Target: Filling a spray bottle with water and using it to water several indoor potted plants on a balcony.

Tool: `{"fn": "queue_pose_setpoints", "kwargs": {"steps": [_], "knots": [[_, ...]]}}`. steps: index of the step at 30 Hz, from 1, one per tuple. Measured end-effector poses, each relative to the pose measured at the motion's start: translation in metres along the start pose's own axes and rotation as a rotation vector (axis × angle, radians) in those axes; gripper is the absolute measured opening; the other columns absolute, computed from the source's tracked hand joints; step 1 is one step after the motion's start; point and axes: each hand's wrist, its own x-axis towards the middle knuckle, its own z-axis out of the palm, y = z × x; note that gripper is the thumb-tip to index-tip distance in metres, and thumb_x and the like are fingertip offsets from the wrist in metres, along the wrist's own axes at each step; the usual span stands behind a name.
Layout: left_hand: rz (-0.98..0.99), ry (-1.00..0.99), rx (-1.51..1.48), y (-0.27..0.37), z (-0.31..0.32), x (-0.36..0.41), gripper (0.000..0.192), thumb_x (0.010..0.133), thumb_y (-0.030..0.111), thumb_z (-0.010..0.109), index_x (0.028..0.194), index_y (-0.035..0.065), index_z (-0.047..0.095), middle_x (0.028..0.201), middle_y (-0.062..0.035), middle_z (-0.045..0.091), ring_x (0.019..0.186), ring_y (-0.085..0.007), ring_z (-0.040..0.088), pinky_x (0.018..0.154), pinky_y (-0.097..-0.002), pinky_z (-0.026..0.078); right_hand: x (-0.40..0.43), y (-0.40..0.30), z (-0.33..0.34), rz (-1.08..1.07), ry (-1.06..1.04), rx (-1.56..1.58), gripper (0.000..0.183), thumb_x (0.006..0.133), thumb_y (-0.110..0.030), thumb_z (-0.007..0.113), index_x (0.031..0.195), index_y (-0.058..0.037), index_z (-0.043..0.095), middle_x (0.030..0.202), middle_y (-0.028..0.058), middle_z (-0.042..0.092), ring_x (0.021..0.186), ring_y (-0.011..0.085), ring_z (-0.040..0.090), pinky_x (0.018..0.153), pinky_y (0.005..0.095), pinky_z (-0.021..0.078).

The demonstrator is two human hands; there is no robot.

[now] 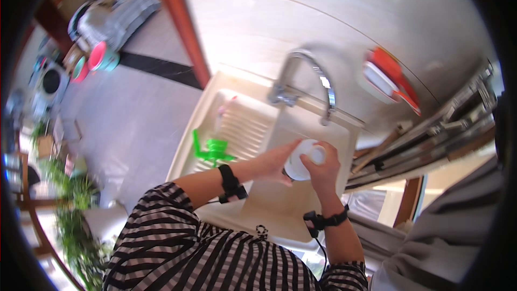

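Observation:
A white plastic bottle with an open-looking round neck is held between both my hands over the basin of a cream laundry sink. My left hand grips its left side. Around the neck and right side curls my right hand. On the ribbed washboard to the left lies a bright green plastic spray head or similar fitting. A chrome gooseneck faucet arches over the basin behind the bottle; whether water runs cannot be told.
A red and white brush or dustpan hangs on the tiled wall. Window rails and grey curtains stand close on the right. A red-brown post rises behind the sink. Pink and teal buckets, a washing machine and green plants are at the left.

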Motion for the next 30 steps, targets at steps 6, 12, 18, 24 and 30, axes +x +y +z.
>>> {"fn": "queue_pose_setpoints", "kwargs": {"steps": [6, 12, 18, 24, 30], "knots": [[-0.171, 0.367, -0.107, 0.026, 0.018, -0.073, 0.122, 0.051, 0.020, 0.091, 0.145, 0.0003, 0.015, 0.136, -0.0244, 0.039, 0.127, -0.0388, 0.041, 0.106, -0.0396, 0.035, -0.028, -0.034, 0.027, -0.116, -0.248, 0.090, 0.043, 0.064, -0.009, 0.079, 0.102, -0.0019, 0.061, 0.108, 0.0135, 0.059, 0.097, 0.0254, 0.060, 0.086, 0.0354, 0.0479], [-0.301, 0.585, 0.101, 0.034, 0.000, -0.151, 0.111, 0.053, 0.029, 0.088, 0.141, 0.0046, 0.025, 0.132, -0.0224, 0.043, 0.115, -0.0400, 0.051, 0.094, -0.0436, 0.047, -0.050, -0.080, 0.079, -0.283, -0.456, 0.186, 0.043, 0.064, -0.008, 0.080, 0.102, -0.0022, 0.060, 0.109, 0.0140, 0.059, 0.099, 0.0262, 0.059, 0.087, 0.0370, 0.0478], [-0.375, 0.706, 0.237, 0.024, -0.025, -0.231, 0.109, 0.053, 0.033, 0.088, 0.139, 0.0060, 0.027, 0.129, -0.0224, 0.047, 0.111, -0.0404, 0.054, 0.090, -0.0449, 0.049, -0.087, -0.116, 0.151, -0.378, -0.512, 0.301, 0.043, 0.062, -0.012, 0.081, 0.098, -0.0020, 0.061, 0.104, 0.0139, 0.062, 0.099, 0.0292, 0.059, 0.086, 0.0389, 0.0485], [-0.442, 0.626, 0.190, 0.007, -0.057, -0.289, 0.107, 0.056, 0.034, 0.088, 0.140, 0.0091, 0.026, 0.128, -0.0217, 0.044, 0.112, -0.0412, 0.053, 0.091, -0.0455, 0.049, -0.115, -0.146, 0.202, -0.378, -0.547, 0.268, 0.041, 0.063, -0.011, 0.081, 0.098, -0.0017, 0.061, 0.101, 0.0120, 0.063, 0.097, 0.0266, 0.059, 0.085, 0.0363, 0.0485], [-0.236, 0.598, 0.268, -0.012, -0.082, -0.302, 0.104, 0.056, 0.031, 0.088, 0.140, 0.0082, 0.030, 0.136, -0.0219, 0.037, 0.121, -0.0427, 0.046, 0.098, -0.0456, 0.044, -0.131, -0.154, 0.232, -0.342, -0.501, 0.221, 0.041, 0.064, -0.013, 0.080, 0.098, -0.0014, 0.061, 0.102, 0.0131, 0.063, 0.100, 0.0287, 0.058, 0.087, 0.0367, 0.0477]]}}
